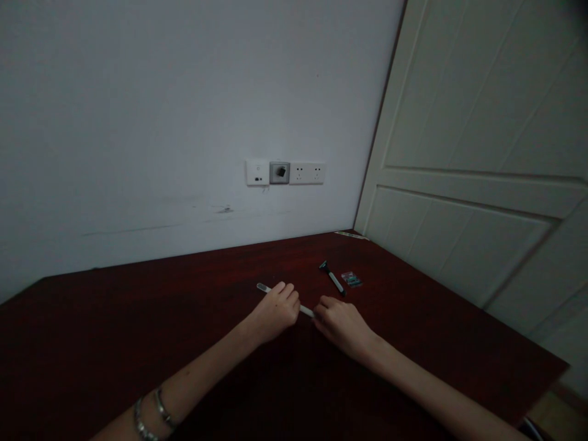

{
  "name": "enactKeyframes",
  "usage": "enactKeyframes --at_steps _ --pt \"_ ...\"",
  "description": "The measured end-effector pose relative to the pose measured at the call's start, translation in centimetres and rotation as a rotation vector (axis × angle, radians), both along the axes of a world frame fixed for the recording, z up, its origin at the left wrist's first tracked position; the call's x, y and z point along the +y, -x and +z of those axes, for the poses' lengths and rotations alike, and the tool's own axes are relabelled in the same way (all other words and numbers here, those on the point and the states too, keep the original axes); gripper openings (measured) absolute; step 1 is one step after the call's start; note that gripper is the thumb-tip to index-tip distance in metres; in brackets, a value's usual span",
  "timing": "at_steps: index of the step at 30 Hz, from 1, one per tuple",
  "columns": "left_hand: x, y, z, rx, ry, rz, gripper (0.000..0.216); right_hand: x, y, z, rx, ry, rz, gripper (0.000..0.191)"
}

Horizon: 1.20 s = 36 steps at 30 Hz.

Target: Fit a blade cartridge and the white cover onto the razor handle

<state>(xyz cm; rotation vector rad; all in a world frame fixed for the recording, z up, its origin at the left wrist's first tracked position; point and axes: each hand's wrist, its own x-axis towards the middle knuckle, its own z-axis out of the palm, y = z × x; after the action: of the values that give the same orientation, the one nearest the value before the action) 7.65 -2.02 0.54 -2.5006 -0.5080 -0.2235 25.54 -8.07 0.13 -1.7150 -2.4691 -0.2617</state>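
A slim white stick-like tool (306,311) with a grey, rounded patch at its far left end lies slantwise between my hands. What kind of tool it is I cannot make out. My left hand (278,309) is closed around its middle, and the grey end sticks out past the fingers. At the other end, the curled fingers of my right hand (339,320) grip the white tip, partly hiding it. Beyond my right hand, a razor (334,279) with a dark head and a pale handle rests on the table. Beside it lies a small clear packet (351,280) with dark bluish contents.
The dark red table (151,306) meets a pale wall holding socket plates (307,173) and a grey outlet with a black plug (280,173). A white panelled door (459,208) borders its right side. A thin printed strip (351,234) lies in the far corner.
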Motion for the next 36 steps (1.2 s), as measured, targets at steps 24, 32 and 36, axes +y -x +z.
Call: enactKeyframes --at_steps 24,32,36 --pt "2.6 2.1 0.2 -0.379 -0.017 0.205 0.025 4.1 -16.8 -1.5 0.433 0.144 -0.635 0.021" --pt "2.7 2.6 -0.1 -0.371 -0.003 0.271 0.026 4.4 -16.9 -2.3 0.466 0.180 -0.627 0.023" --pt "3.3 2.8 -0.8 -0.384 0.003 0.336 0.027 4.4 -17.2 -2.8 0.418 0.129 -0.596 0.024"
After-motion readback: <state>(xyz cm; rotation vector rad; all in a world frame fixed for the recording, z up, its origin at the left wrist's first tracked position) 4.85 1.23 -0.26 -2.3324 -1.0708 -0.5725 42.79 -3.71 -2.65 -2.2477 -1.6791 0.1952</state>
